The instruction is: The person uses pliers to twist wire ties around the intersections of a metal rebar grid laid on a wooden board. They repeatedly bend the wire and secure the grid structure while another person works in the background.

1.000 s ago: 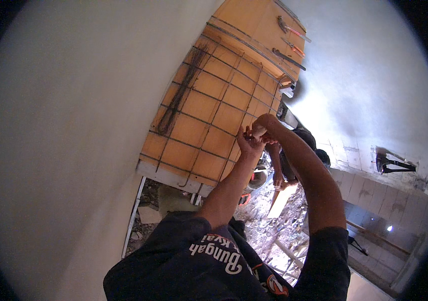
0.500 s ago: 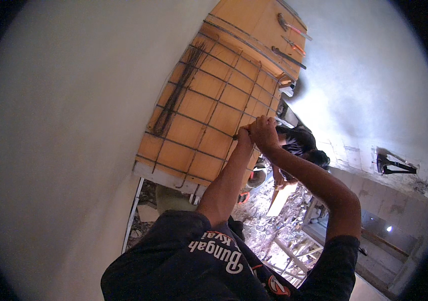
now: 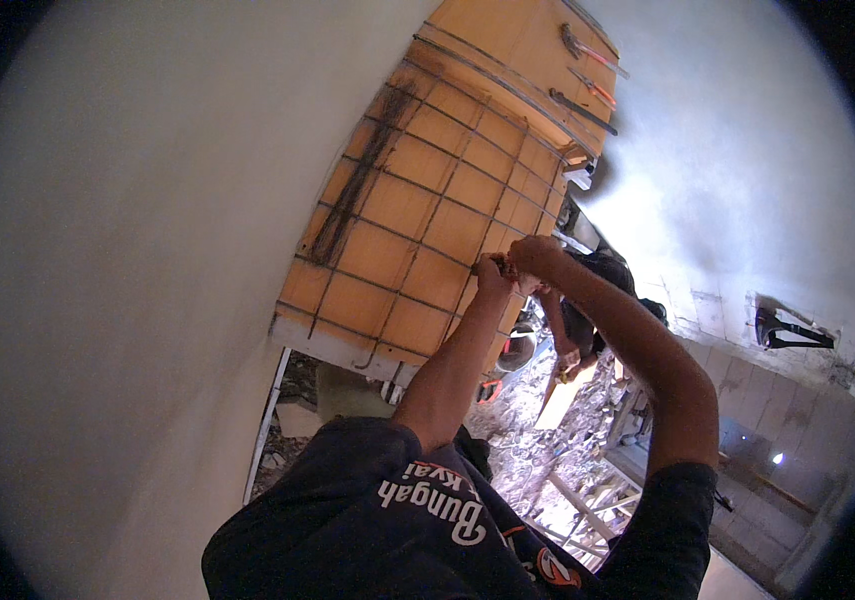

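Observation:
My left hand [image 3: 492, 269] is closed at the right edge of a grid of thin steel rebar [image 3: 413, 240]. Right beside it, my right hand [image 3: 535, 255] is bent at the wrist with its fingers curled down. Both hands meet at one spot on the grid; whatever they pinch is too small and covered to make out. Beneath the bars lie orange-brown wooden boards [image 3: 372, 253]. A bundle of thin dark wires [image 3: 362, 175] rests lengthwise on the left part of the grid.
On the far boards lie a claw hammer [image 3: 587, 52], red-handled pliers [image 3: 595, 88] and a dark long-handled tool [image 3: 582, 111]. Below at the right, a co-worker in dark clothing [image 3: 579, 330] handles a pale board [image 3: 565, 398] over rubble. Walls rise left and right.
My right hand has turned over at the wrist and shifted slightly right, while my left stays at the same grid spot. The co-worker's head has moved behind my right forearm.

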`<action>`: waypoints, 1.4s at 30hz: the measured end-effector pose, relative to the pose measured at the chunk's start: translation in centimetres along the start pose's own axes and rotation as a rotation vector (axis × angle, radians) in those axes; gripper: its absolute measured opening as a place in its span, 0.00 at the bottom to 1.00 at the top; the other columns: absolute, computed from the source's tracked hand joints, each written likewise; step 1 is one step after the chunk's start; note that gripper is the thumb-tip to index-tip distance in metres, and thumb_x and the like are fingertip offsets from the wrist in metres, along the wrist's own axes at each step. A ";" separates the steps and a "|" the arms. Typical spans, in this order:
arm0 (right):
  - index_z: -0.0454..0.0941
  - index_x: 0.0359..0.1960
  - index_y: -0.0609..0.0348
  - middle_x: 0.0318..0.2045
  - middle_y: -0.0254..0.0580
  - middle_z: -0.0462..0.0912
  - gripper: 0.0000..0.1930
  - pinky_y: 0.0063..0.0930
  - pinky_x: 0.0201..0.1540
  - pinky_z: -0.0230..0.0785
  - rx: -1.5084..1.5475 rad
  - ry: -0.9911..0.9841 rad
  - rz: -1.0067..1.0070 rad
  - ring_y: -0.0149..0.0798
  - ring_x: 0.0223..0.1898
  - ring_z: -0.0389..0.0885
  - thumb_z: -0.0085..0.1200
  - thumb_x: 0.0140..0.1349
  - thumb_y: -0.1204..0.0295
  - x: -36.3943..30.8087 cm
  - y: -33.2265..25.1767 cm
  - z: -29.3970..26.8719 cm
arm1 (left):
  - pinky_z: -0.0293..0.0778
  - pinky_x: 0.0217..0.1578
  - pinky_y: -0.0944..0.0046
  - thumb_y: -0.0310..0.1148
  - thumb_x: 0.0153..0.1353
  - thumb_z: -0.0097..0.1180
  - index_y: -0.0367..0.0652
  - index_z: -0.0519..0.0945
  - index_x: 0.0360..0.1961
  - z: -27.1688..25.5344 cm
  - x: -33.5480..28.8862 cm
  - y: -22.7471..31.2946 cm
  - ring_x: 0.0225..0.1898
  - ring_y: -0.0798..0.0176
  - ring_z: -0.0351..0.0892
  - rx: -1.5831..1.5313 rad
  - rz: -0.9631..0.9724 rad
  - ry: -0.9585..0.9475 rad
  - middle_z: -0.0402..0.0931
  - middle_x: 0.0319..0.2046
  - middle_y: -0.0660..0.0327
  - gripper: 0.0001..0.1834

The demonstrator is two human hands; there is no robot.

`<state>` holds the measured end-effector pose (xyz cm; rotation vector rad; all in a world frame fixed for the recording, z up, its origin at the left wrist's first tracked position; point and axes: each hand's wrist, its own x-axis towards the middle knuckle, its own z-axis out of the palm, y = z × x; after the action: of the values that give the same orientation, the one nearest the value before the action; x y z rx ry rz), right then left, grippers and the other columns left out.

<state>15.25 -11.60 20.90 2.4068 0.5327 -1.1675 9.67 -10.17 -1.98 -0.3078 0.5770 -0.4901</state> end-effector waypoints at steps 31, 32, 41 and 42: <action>0.60 0.65 0.53 0.31 0.38 0.76 0.22 0.28 0.21 0.72 2.298 0.870 0.049 0.34 0.21 0.79 0.49 0.72 0.72 -20.6 -20.8 19.3 | 0.75 0.23 0.63 0.51 0.64 0.61 0.41 0.76 0.27 8.7 -24.8 -6.9 0.21 0.66 0.78 1.636 -0.106 -0.134 0.78 0.22 0.62 0.23; 0.60 0.64 0.52 0.30 0.39 0.76 0.21 0.29 0.21 0.72 2.233 0.874 0.064 0.34 0.21 0.78 0.50 0.72 0.71 -20.2 -21.7 18.9 | 0.76 0.23 0.63 0.52 0.64 0.61 0.41 0.76 0.27 7.9 -24.8 -5.7 0.23 0.66 0.78 1.676 -0.069 -0.143 0.79 0.25 0.62 0.23; 0.73 0.51 0.61 0.43 0.60 0.78 0.12 0.53 0.43 0.73 1.566 0.988 0.608 0.66 0.44 0.79 0.50 0.66 0.74 -15.3 -26.8 18.6 | 0.75 0.34 0.54 0.50 0.72 0.48 0.36 0.78 0.37 9.4 -32.0 4.0 0.31 0.52 0.82 2.762 0.175 -0.045 0.80 0.27 0.50 0.24; 0.73 0.50 0.62 0.44 0.59 0.77 0.12 0.52 0.44 0.72 1.534 1.009 0.582 0.65 0.45 0.79 0.51 0.67 0.74 -15.7 -26.8 18.3 | 0.74 0.33 0.54 0.48 0.73 0.47 0.36 0.78 0.36 10.4 -32.2 4.5 0.30 0.53 0.82 2.661 0.266 -0.071 0.80 0.26 0.51 0.23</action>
<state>-19.03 -0.93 17.90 3.7985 -1.2917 0.2580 -6.12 11.88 18.78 2.2259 -0.4453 -0.5957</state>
